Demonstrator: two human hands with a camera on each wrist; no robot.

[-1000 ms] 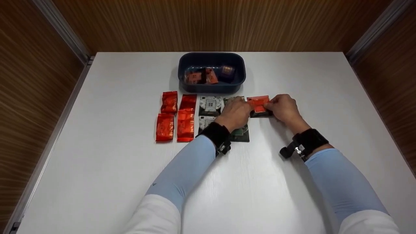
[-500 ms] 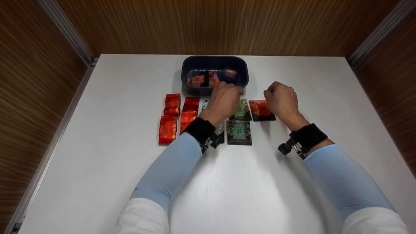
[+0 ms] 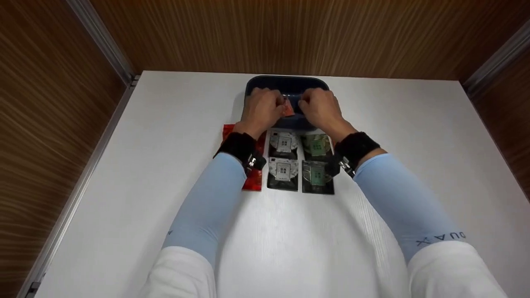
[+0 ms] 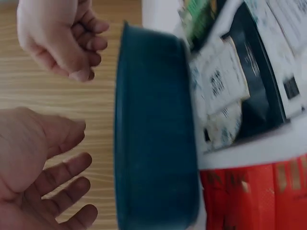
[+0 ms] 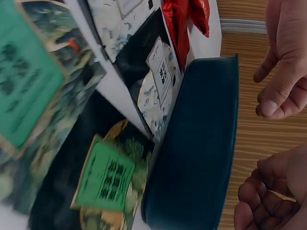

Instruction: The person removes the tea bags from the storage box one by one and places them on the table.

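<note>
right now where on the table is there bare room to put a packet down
Bare white table lies right of the green-label packets, left of the red packets, and in front between the sleeves. It is crowded by the blue bin, where the left hand and right hand meet.

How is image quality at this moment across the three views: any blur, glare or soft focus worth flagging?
Head view: even light, mostly sharp, wood walls streaked at the edges, soft shadows under the arms on the white table. Left wrist view: the dark blue tray and packets are smeared by motion blur; the left hand is soft. Right wrist view: the green-label packet is out of focus, print unreadable.
</note>
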